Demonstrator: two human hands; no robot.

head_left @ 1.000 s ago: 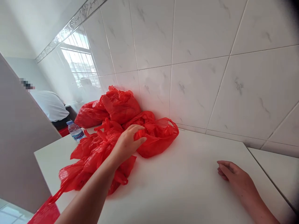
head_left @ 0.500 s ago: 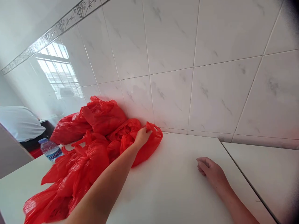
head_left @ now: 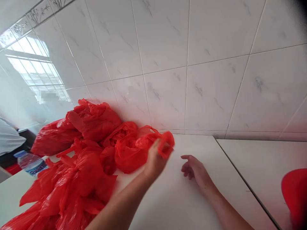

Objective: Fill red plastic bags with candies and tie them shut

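My left hand (head_left: 155, 159) is closed around the gathered top of a red plastic bag (head_left: 167, 144), which it holds above the white table (head_left: 177, 198). Behind that hand sits another rounded part of red plastic (head_left: 130, 155); I cannot tell whether it belongs to the same bag. To the right, my right hand (head_left: 193, 167) hovers over the table with fingers apart and nothing in them. A heap of crumpled red plastic bags (head_left: 79, 179) covers the left of the table.
More filled red bags (head_left: 96, 119) rest against the tiled wall (head_left: 165, 95). A plastic bottle (head_left: 31, 163) with a blue cap stands at the left. A person in a white top (head_left: 9, 137) is at the far left. Something red (head_left: 296, 195) shows at the right edge.
My left hand has drawn the bag's top toward me and slightly right, off the pile. My right hand has moved left and its fingers have spread. The view has turned right.
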